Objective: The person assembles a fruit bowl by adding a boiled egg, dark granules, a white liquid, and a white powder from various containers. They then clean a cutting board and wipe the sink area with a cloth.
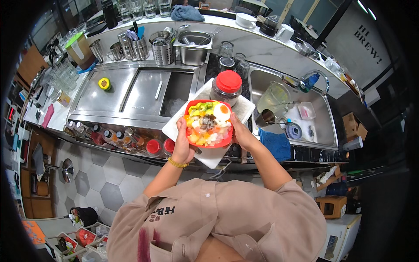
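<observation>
Steel and dark stone form the desk (94, 99) in front of us. We hold a red bowl (228, 139) between both hands, above a white board (211, 158); we cannot tell whether the two touch. Chopped pieces (198, 138) of yellow, green, white and pink fill it, with half a boiled egg (222, 112) at its upper right. Our left hand (184, 147) grips its left side, our right hand (240, 131) its right. Just beyond the bowl stands a jar (222, 98) with a red lid (229, 81). Farther right, a blue cloth (276, 145) hangs beside a steel sink (328, 129) containing a clear pitcher (273, 98).
</observation>
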{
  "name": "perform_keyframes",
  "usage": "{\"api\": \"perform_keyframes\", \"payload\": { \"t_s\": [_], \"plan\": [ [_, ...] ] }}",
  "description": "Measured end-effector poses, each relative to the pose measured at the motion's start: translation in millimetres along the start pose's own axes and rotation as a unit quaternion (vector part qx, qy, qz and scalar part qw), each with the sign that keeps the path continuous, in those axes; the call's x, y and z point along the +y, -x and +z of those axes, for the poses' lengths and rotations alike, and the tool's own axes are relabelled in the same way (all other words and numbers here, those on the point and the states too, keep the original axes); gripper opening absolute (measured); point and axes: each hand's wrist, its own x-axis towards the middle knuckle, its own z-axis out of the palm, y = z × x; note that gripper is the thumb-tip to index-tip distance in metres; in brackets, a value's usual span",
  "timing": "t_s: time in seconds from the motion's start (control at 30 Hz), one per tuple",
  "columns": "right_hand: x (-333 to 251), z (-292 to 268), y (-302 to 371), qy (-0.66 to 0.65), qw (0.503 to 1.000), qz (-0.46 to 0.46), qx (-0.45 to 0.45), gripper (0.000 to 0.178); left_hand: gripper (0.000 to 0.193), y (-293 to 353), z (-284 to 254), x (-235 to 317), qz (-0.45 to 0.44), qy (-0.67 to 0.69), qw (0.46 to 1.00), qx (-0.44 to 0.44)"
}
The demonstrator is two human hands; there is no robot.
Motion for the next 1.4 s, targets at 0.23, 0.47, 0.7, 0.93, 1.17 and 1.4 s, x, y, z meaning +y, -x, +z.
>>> {"api": "perform_keyframes", "payload": {
  "t_s": [0.23,0.47,0.7,0.93,1.17,1.4],
  "plan": [
    [-12,22,-3,0.014,0.997,-0.028,-0.07,0.08,0.07,39,10,39,-0.03,0.075,0.995,-0.053],
    [-22,23,16,0.096,0.985,-0.05,-0.133,0.069,0.077,80,20,29,0.041,0.061,0.997,-0.001],
    [-44,-47,-45,0.43,0.735,-0.421,0.313,0.108,0.072,130,57,-23,0.135,0.07,0.987,0.054],
    [-20,-83,-78,0.363,0.727,-0.556,0.174,0.11,0.072,236,122,-99,0.288,0.092,0.942,0.148],
    [-33,-41,62,0.324,0.699,-0.637,0.008,0.109,0.07,413,208,-178,0.44,0.093,0.867,0.215],
    [46,47,319,0.04,0.716,-0.59,-0.371,0.132,0.066,608,339,-334,0.615,0.105,0.699,0.35]
  ]
}}
